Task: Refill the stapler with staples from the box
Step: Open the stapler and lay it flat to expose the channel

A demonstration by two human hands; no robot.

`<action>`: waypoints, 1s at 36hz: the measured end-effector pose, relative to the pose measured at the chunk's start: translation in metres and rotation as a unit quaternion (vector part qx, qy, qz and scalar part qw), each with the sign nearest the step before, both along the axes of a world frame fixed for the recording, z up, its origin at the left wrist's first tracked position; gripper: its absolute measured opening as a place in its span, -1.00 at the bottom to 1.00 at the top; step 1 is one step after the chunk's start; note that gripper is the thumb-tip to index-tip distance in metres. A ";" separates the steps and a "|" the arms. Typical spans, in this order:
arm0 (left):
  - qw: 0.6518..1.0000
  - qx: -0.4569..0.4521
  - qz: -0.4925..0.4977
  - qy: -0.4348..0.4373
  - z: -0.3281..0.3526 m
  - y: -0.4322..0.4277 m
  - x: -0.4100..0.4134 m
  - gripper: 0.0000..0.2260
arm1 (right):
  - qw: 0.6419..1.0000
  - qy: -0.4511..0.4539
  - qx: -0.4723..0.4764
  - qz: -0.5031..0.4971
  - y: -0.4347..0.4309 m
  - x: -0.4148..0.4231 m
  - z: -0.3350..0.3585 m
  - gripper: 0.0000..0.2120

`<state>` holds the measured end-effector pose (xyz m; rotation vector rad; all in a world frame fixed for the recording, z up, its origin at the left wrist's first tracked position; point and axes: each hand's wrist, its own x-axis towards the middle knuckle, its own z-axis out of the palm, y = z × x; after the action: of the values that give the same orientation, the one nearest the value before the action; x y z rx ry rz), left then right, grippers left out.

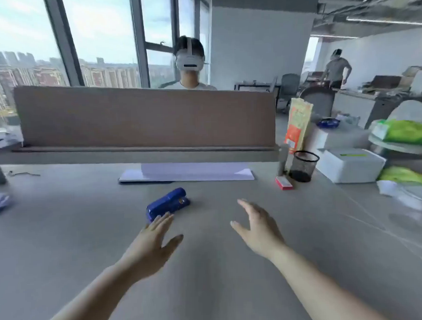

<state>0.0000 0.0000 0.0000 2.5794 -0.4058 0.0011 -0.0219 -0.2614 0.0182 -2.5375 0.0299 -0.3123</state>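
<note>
centre of the frame, grey desk (210, 268): blue stapler (168, 204), lying closed. left hand (153, 243): spread flat, empty, fingertips just at the stapler's near end (contact unclear). right hand (257, 228): spread, empty, right of the stapler. red staple box (283, 182): right of centre, beside black mesh cup (303, 166).

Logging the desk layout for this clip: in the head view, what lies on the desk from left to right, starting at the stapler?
stapler → paper sheets → red staple box → mesh pen cup → white box. Both hands, left hand and right hand, hover open nearer the camera.
</note>
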 end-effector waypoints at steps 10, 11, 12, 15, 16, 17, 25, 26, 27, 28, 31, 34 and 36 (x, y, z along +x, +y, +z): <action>0.985 0.151 -0.022 -0.075 -0.052 0.004 -0.029 -0.48 | 0.985 0.080 -0.149 0.017 0.019 -0.031 -0.065 -0.49; 0.986 0.151 -0.025 -0.072 -0.052 0.003 -0.031 -0.49 | 0.985 0.084 -0.149 0.018 0.019 -0.032 -0.065 -0.48; 0.986 0.151 -0.026 -0.069 -0.052 0.002 -0.032 -0.49 | 0.985 0.086 -0.150 0.019 0.019 -0.033 -0.066 -0.48; 0.985 0.159 -0.023 -0.063 -0.052 0.002 -0.034 -0.49 | 0.981 0.099 -0.164 0.021 0.020 -0.033 -0.068 -0.47; 0.985 0.163 -0.022 -0.060 -0.053 0.002 -0.035 -0.49 | 0.980 0.106 -0.168 0.022 0.020 -0.032 -0.068 -0.46; 0.984 0.166 -0.022 -0.057 -0.053 0.002 -0.036 -0.49 | 0.978 0.112 -0.173 0.024 0.020 -0.032 -0.067 -0.45; 0.984 0.171 -0.024 -0.043 -0.051 0.001 -0.040 -0.48 | 0.976 0.121 -0.178 0.024 0.021 -0.033 -0.066 -0.44; 0.984 0.168 -0.024 -0.044 -0.051 0.002 -0.040 -0.48 | 0.977 0.119 -0.177 0.023 0.022 -0.033 -0.066 -0.44; 0.985 0.167 -0.023 -0.045 -0.051 0.002 -0.040 -0.48 | 0.977 0.118 -0.177 0.023 0.022 -0.033 -0.066 -0.44; 0.985 0.167 -0.023 -0.045 -0.051 0.002 -0.041 -0.48 | 0.977 0.116 -0.179 0.023 0.022 -0.033 -0.066 -0.45; 0.985 0.161 -0.024 -0.051 -0.051 0.002 -0.040 -0.48 | 0.980 0.101 -0.172 0.021 0.022 -0.033 -0.066 -0.45; 0.995 0.088 0.002 -0.046 -0.049 0.005 -0.035 -0.48 | 0.982 0.078 -0.169 0.019 0.022 -0.032 -0.066 -0.47; 0.997 -0.001 0.062 -0.055 -0.043 0.005 -0.026 -0.46 | 0.984 0.063 -0.166 0.016 0.020 -0.028 -0.065 -0.50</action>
<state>-0.0260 0.0053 -0.0425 2.6053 -0.2842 0.1870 -0.0503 -0.2413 -0.0471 -2.8834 -0.0144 -0.1516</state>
